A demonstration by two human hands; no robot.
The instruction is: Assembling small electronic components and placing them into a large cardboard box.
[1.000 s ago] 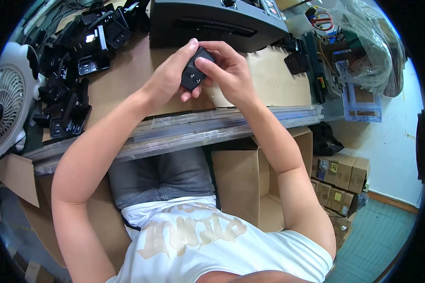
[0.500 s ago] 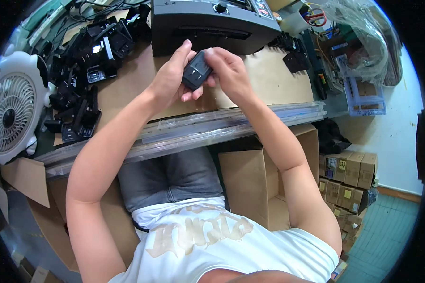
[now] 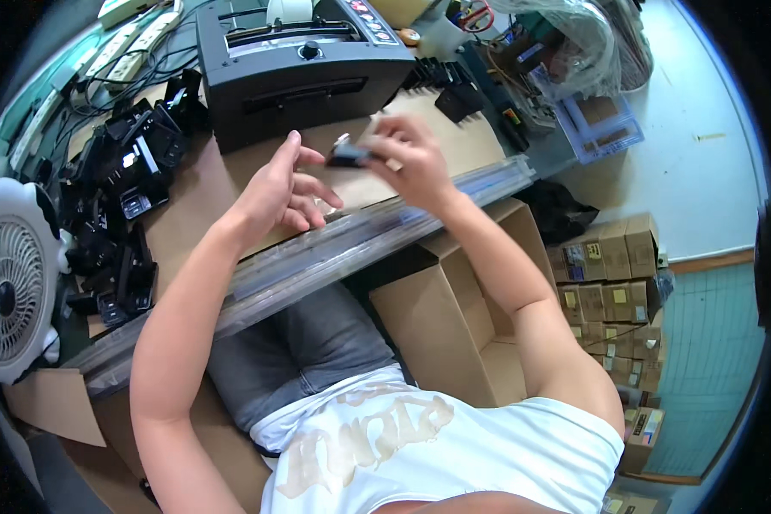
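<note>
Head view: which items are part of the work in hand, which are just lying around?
In hand:
- small black part, pinched in right hand
- left hand, open, beside it
- cardboard-covered bench

Lying about:
- pile of black parts
- black machine
- white fan
- open carton
- stacked small boxes

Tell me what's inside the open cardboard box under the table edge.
The open cardboard box shows only bare brown walls and floor. The right forearm and shirt hide its near part, so anything there cannot be seen.
</note>
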